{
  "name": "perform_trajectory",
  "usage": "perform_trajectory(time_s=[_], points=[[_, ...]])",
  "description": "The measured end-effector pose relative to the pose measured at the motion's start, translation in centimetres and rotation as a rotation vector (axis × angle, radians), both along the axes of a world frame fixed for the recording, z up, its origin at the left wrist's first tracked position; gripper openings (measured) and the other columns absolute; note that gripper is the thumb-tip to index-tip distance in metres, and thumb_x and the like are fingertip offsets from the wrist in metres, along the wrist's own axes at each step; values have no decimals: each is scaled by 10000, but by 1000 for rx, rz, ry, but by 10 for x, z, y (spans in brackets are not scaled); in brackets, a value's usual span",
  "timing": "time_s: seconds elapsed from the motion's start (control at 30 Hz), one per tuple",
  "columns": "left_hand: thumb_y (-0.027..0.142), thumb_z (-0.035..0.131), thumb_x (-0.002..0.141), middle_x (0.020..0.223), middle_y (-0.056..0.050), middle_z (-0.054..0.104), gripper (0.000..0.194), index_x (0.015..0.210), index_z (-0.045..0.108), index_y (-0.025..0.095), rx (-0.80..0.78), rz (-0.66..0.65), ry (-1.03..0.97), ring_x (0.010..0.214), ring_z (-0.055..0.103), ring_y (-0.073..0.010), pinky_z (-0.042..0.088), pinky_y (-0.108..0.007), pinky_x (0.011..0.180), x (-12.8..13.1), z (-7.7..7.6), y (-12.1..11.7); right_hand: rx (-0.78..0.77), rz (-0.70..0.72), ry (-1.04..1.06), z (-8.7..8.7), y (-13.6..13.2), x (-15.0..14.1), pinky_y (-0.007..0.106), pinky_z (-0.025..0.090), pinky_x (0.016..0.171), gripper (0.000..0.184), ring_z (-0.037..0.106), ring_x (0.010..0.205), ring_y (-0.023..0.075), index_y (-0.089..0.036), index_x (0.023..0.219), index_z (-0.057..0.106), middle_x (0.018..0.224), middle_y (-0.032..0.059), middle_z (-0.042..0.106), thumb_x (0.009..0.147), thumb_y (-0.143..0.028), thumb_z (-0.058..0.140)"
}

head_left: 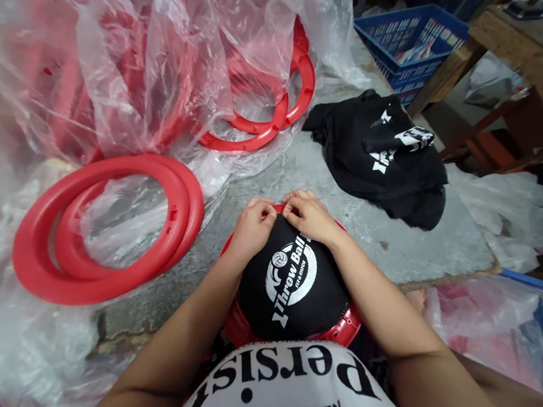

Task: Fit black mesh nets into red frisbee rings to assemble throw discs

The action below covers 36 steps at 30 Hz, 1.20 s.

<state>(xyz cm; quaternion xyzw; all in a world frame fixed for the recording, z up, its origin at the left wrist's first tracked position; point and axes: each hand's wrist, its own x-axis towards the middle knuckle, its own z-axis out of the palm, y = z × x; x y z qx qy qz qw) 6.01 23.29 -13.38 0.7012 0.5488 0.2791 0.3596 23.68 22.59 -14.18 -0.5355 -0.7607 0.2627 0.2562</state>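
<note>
A piece of black mesh fabric (pixel 257 302) with a white "Throw Ball" print lies over a red plastic ring (pixel 348 325) held against my body at the table's edge. My left hand (pixel 254 225) pinches the fabric's far edge at the ring's rim. Right beside it, my right hand (pixel 309 215) is closed on the same edge, fingers bent over the rim. The fingers hide the exact spot where fabric and ring meet. Forearms and shirt cover parts of the ring's sides and near edge.
Two stacked red rings (pixel 87 292) lie to the left. Behind them, clear plastic bags (pixel 176 21) hold several more. A pile of black printed fabric (pixel 340 146) sits at the back right. Blue crates (pixel 391 69) stand beyond the table (pixel 386 253), near a brown chair (pixel 520 124).
</note>
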Motion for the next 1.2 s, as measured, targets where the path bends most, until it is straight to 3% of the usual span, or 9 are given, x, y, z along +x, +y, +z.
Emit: perform_trajectory(time_s=[1.0,1.1,1.2], points=[[113,553,840,1137,-111,611,146,807,681,175,47,40,24,1141,598,-228,465,-389,1084,4,-11,2,-70,-69,-183,10,-1,-7,334,383,952,140,547,1028,232,-169,889,665,1081,88,668,941,-166,535],[45,492,804,1182,-118,630,275,936,707,154,63,35,-15,1189,591,-217,433,-376,1129,2,-12,5,-86,-26,-149,13,-1,-5,330,385,961,84,553,1048,230,-178,929,673,1109,77,663,899,-162,596],[-8,441,754,1180,-114,654,377,984,697,146,52,52,3,1202,599,-205,431,-341,1128,-3,-1,6,-99,-10,-136,12,0,-2,329,386,968,86,552,1069,230,-180,948,674,1127,75,662,876,-154,634]])
